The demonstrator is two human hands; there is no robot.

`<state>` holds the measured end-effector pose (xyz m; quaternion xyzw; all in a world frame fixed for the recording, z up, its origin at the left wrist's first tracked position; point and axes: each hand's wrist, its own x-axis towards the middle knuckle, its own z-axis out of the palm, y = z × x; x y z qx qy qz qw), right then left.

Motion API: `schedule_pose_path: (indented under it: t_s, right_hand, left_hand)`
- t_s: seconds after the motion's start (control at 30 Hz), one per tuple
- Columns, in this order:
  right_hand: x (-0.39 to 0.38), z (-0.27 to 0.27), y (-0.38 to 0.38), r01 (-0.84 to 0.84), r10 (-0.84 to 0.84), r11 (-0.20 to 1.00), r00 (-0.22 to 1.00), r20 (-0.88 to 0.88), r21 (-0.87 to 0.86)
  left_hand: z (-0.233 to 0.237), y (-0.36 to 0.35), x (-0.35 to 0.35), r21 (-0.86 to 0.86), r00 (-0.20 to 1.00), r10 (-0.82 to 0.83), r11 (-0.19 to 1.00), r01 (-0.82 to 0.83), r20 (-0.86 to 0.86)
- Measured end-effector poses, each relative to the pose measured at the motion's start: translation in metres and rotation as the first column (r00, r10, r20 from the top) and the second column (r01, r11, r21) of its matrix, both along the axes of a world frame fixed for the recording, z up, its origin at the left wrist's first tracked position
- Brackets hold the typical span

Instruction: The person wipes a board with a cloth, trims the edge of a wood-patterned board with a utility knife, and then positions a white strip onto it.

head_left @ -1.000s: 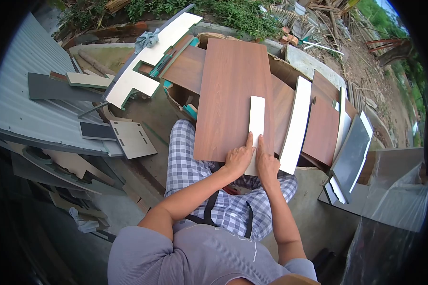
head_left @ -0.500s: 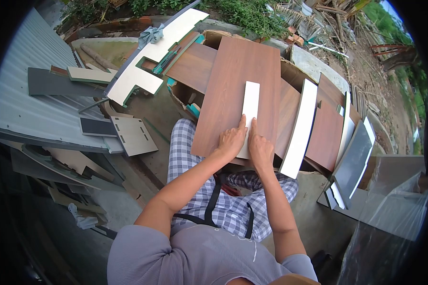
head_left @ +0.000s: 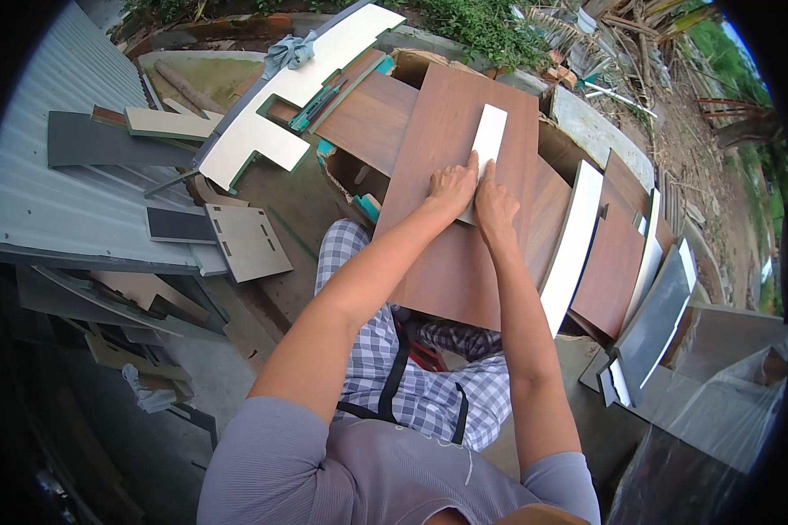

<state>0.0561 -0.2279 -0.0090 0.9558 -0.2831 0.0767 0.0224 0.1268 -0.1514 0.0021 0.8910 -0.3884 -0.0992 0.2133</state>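
Observation:
A narrow white strip of board (head_left: 490, 131) lies on a large reddish-brown wood-grain panel (head_left: 464, 262). My left hand (head_left: 452, 191) grips the strip's left edge, its index finger stretched forward along it and the other fingers curled. At the opposite edge is my right hand (head_left: 496, 208), closed in much the same way with the index finger pointing up the strip. The strip's near end shows partly between my hands. Below the panel, more brown boards (head_left: 368, 121) rest over an open cardboard box (head_left: 346, 179).
A white cut-out panel (head_left: 276, 140) with a grey-blue cloth (head_left: 289, 54) on it stands at the upper left. To the right are a long white board (head_left: 575, 241) and a dark panel (head_left: 652, 306). Corrugated metal sheet (head_left: 70, 201) holds several offcuts on the left.
Both hands have pushed forward, away from my body, and the white strip has slid up the brown panel with them. The view has shifted slightly.

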Motion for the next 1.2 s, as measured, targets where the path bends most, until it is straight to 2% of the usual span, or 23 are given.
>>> schedule_pose_path:
  t_s: [0.07,0.27,0.43,0.6,0.73,0.8,0.93,1.1,1.2]
  right_hand:
    - [0.018,0.003,-0.011,0.016,-0.016,1.000,1.000,-0.018,0.009]
    - [0.061,-0.002,-0.047,0.035,-0.036,0.999,0.999,-0.039,-0.027]
    - [0.084,-0.001,-0.066,0.050,-0.051,0.999,0.998,-0.042,-0.005]
    - [0.084,0.000,-0.068,0.126,-0.132,0.977,0.991,0.027,0.171]
    - [0.078,0.009,-0.063,0.186,-0.213,0.946,0.974,0.075,0.264]
    - [0.073,0.015,-0.059,0.172,-0.181,0.940,0.983,0.004,0.295]
    - [0.027,0.019,-0.035,0.135,-0.160,0.943,0.985,0.057,0.303]
    - [-0.080,0.025,0.023,0.054,-0.073,0.959,0.996,0.058,0.279]
    - [-0.147,0.032,0.062,0.043,-0.041,0.966,0.999,-0.014,0.254]
  left_hand:
    - [-0.001,-0.014,0.016,-0.018,0.999,0.006,1.000,-0.005,0.037]
    - [-0.008,-0.052,0.058,-0.074,0.999,0.031,0.997,-0.033,-0.039]
    - [-0.016,-0.072,0.081,-0.107,0.999,0.049,0.993,-0.052,-0.024]
    - [-0.011,-0.073,0.080,-0.114,0.997,0.061,0.991,-0.067,-0.057]
    - [-0.008,-0.071,0.072,-0.100,0.994,0.105,0.989,-0.105,-0.006]
    - [-0.009,-0.067,0.068,-0.104,0.994,0.110,0.989,-0.108,0.012]
    - [-0.005,-0.039,0.033,-0.072,0.998,0.058,0.996,-0.059,-0.023]
    - [0.001,0.031,-0.064,-0.117,0.998,-0.036,0.993,0.031,-0.042]
    - [-0.012,0.073,-0.130,-0.290,0.996,-0.032,0.957,0.007,-0.082]
